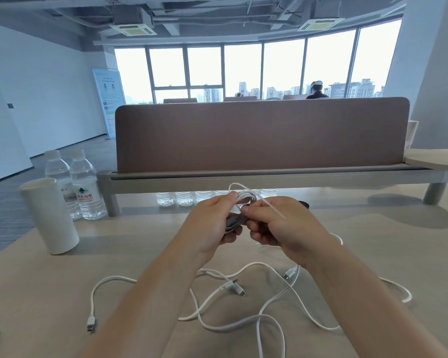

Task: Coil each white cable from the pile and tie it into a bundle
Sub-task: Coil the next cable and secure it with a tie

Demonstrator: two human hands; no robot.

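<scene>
White coiled cable (243,197) is above the worktop (130,254); I see my left grip (212,224) grasping the coil and my right grip (278,226) pinching its loose end. Other white cables (229,285) lie tangled on the worktop below.

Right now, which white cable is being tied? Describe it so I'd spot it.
Start at the long brown divider. Below its middle, the left hand and right hand grip a small white coil. Unlike the loose cables sprawled on the table, it is looped tight and lifted.
</scene>
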